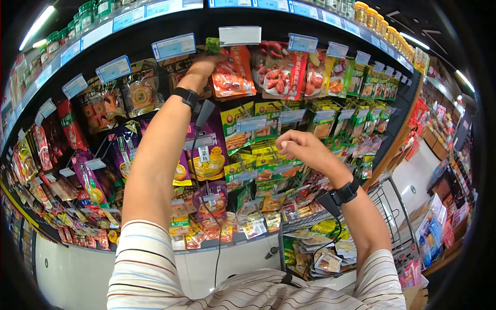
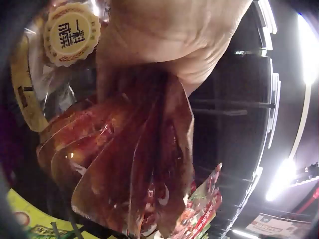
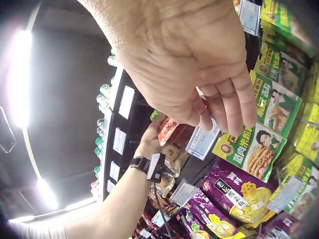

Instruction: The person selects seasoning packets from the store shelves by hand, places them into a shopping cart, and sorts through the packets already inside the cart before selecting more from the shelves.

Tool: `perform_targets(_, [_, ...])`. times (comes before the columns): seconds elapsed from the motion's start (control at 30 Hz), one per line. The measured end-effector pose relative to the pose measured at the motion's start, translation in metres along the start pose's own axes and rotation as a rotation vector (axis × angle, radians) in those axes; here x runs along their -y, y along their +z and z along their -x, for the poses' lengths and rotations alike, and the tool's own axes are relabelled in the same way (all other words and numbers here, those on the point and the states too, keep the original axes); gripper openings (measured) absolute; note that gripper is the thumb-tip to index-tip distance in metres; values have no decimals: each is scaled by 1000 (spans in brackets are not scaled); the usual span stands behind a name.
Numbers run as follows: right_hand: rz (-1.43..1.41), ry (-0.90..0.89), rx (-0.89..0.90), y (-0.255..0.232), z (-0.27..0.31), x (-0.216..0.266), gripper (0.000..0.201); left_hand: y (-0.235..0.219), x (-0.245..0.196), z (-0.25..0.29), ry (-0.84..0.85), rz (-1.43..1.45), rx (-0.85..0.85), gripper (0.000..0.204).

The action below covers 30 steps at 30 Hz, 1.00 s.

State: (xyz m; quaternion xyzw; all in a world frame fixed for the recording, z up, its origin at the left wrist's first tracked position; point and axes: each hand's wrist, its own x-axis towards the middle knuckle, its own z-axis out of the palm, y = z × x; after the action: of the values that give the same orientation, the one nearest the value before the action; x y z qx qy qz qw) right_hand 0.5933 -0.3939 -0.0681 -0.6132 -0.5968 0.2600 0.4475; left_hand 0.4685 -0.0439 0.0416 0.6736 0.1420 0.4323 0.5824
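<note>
My left hand [image 1: 203, 64] is raised to the top row of the shelf and grips several red-orange seasoning packets [image 1: 233, 75] by their upper edge. In the left wrist view the red packets [image 2: 107, 164] fan out below the palm, their tops hidden in the grasp. A small green patch [image 1: 212, 45] shows just above the fingers, beneath a blank label holder. My right hand [image 1: 307, 147] hovers in front of yellow-green packets [image 1: 261, 126], fingers loosely bent and holding nothing. The right wrist view shows its relaxed fingers [image 3: 232, 102] over those same packets.
Metal hooks with price tags [image 1: 174, 46] jut out along the rack. Purple seasoning bags [image 1: 206, 155] hang below the left forearm. At the lower right stands a wire shopping cart [image 1: 395, 212] with packets inside. Jars [image 1: 367, 15] line the shelf above.
</note>
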Motion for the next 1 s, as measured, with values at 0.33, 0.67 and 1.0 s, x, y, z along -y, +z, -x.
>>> perform_targets(0.33, [16,74,0,1,0,-10,30,2,-42,32,-195,124,133,26])
perform_targets(0.67, [24,12,32,-3,2,-14,26,-2,-61,57,-235,123,158,29])
perform_targets(1.0, [-50,57,7,-11,14,-22,28,7,-69,82,-186,218,230,32])
